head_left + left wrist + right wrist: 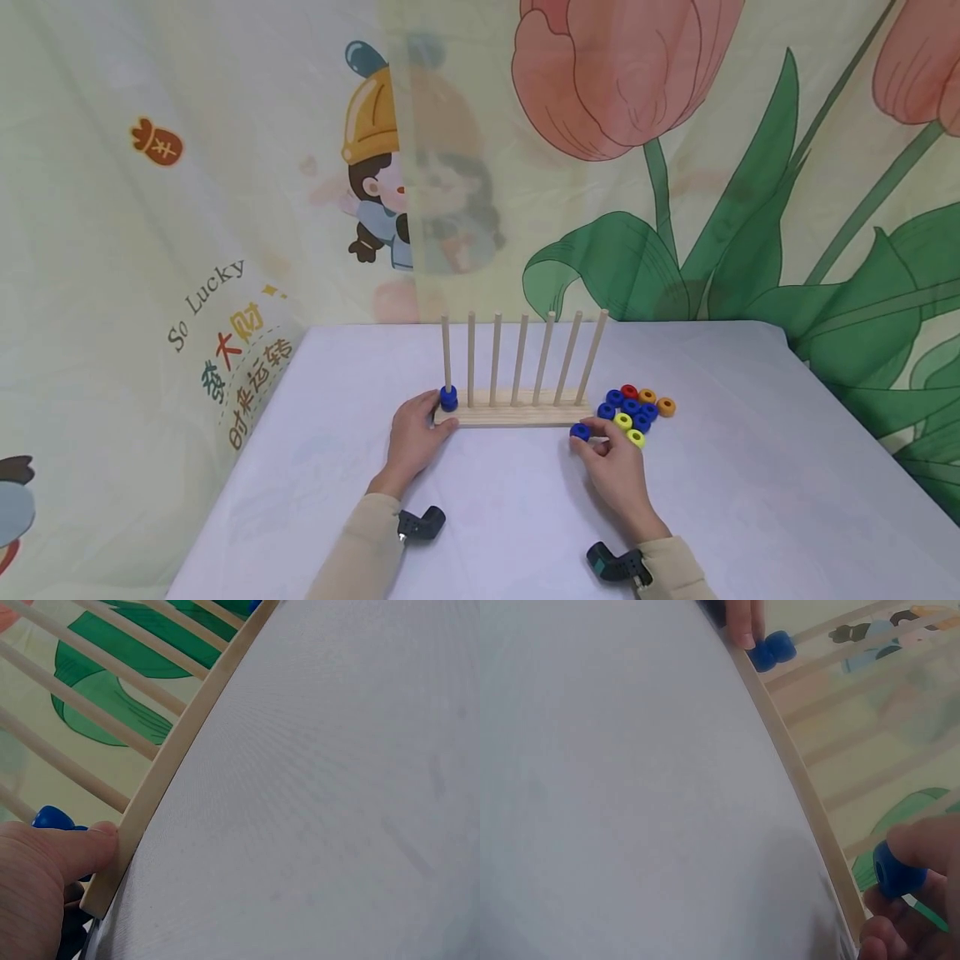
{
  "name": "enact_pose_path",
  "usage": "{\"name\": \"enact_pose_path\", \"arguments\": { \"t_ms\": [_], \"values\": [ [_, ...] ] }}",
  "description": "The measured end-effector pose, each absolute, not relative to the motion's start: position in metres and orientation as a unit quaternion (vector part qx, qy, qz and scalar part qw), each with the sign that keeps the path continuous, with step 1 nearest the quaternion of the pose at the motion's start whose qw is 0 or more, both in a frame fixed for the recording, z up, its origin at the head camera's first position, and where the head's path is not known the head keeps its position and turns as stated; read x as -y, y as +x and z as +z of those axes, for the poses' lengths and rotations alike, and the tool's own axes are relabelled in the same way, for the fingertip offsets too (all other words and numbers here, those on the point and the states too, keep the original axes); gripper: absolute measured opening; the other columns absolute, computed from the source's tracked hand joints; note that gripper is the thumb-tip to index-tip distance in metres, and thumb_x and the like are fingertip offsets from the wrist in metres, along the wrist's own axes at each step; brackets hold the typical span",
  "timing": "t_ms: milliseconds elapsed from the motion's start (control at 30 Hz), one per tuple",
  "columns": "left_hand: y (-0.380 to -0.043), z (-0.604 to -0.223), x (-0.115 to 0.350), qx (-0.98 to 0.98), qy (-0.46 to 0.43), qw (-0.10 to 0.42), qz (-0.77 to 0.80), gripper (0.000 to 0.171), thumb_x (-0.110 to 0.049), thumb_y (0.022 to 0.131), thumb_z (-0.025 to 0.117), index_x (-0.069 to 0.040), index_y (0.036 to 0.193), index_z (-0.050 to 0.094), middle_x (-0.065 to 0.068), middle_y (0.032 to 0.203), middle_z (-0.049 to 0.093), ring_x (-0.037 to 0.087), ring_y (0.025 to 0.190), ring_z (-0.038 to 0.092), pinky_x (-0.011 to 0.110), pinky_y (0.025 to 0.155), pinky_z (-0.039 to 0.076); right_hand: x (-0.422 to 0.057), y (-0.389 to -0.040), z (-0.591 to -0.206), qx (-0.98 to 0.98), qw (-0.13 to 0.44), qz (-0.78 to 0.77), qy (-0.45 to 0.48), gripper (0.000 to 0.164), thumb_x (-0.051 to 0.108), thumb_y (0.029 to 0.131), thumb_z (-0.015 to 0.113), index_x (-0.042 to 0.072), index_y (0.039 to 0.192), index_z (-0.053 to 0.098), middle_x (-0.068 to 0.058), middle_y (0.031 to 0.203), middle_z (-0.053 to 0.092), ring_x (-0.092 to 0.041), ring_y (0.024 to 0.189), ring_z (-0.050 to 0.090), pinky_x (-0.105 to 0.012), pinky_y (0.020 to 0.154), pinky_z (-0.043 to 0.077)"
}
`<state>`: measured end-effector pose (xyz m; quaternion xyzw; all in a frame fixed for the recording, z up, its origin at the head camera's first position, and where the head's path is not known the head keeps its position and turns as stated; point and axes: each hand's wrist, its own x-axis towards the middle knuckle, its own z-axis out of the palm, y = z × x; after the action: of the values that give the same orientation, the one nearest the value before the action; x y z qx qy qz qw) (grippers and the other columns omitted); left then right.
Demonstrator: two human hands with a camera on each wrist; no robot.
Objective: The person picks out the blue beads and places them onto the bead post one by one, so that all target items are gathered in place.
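Note:
A wooden peg stand [517, 416] with several upright pegs rests on the table. My left hand [412, 435] grips its left end; the left wrist view shows the thumb [94, 844] against the front edge of the base. Two blue beads [448, 399] are stacked low on the leftmost peg, beside that hand. By the right end of the base, my right hand [617, 473] pinches another blue bead [898, 871] between thumb and fingers. This bead is off the pegs, its hole visible in the right wrist view.
Right of the stand lies a cluster of loose beads: several blue [632, 407], one red [629, 391], two orange [666, 407] and two yellow [636, 437]. A white cloth [510, 517] covers the table. Behind it hangs a printed curtain [465, 100].

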<state>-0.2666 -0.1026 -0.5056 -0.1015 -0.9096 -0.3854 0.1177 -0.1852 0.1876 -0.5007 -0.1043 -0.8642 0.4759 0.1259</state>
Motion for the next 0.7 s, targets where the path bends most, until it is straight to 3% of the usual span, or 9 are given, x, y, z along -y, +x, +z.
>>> {"name": "enact_pose_path", "arguments": {
  "t_ms": [267,700],
  "values": [
    [-0.267,-0.506,0.104,0.905,-0.108,0.122,-0.392,0.056,-0.023,0.084,0.078,0.005,0.129,0.059,0.019,0.133,0.059,0.038,0.127,0.05,0.052,0.111,0.032,-0.178,-0.187,-0.497,0.868,0.149,0.467,-0.083,0.036,0.016,0.087,0.074,0.007,0.121,0.066,-0.007,0.108,0.067,-0.017,0.081,0.057,-0.02,0.064,0.048],
    [-0.266,-0.508,0.104,0.906,-0.104,0.119,-0.393,0.057,-0.023,0.084,0.078,0.004,0.13,0.059,0.019,0.133,0.058,0.038,0.128,0.049,0.052,0.111,0.032,-0.143,-0.207,-0.484,0.86,0.158,0.485,-0.014,0.035,0.012,0.085,0.075,0.006,0.118,0.067,-0.007,0.106,0.07,-0.012,0.073,0.061,-0.02,0.059,0.05]
  ]
}}
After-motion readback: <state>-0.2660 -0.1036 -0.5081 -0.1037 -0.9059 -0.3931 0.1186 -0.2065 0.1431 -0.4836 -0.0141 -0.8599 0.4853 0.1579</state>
